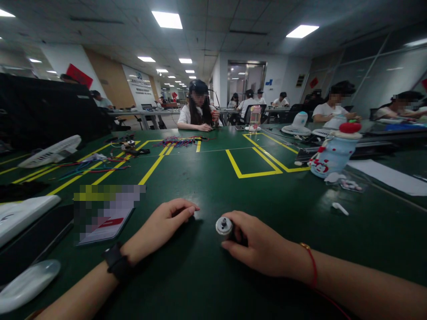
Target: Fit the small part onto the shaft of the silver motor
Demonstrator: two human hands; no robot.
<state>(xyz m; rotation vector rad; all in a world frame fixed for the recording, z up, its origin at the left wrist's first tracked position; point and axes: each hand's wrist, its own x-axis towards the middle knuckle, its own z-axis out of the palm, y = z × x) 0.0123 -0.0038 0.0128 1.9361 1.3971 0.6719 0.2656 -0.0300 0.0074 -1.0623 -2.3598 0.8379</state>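
Right hand: my right hand (260, 244) lies on the green table (213, 186), fingers curled round a small silver motor (223, 226). Thumb and forefinger pinch its body; the shaft end points toward the camera.
Motor position: near the table's front edge, in the middle, between my two hands and resting on the tabletop as far as I can tell.
Left hand: my left hand (163, 224) rests flat-ish on the table just left of the motor, fingers loosely curled, nothing in it. Not touching the motor.
Wrists: black watch (116, 262) on the left, red string bracelet (312, 264) on the right.
Left of me: a phone (105, 222) lies face up with its screen blurred; a white fan (50, 152) lies tipped over further back.
Wires: loose coloured wires (93, 166) on the left of the table, another bundle (182, 141) at the far side.
Right of me: a pale blue snowman-shaped bottle (333, 153) with a red cap; a white earbud (340, 208) near it, well apart from my hand.
Markings: yellow tape lines (255, 166) form boxes on the tabletop.
Others: a person in a white shirt (198, 109) sits across the table, hands at the wires.
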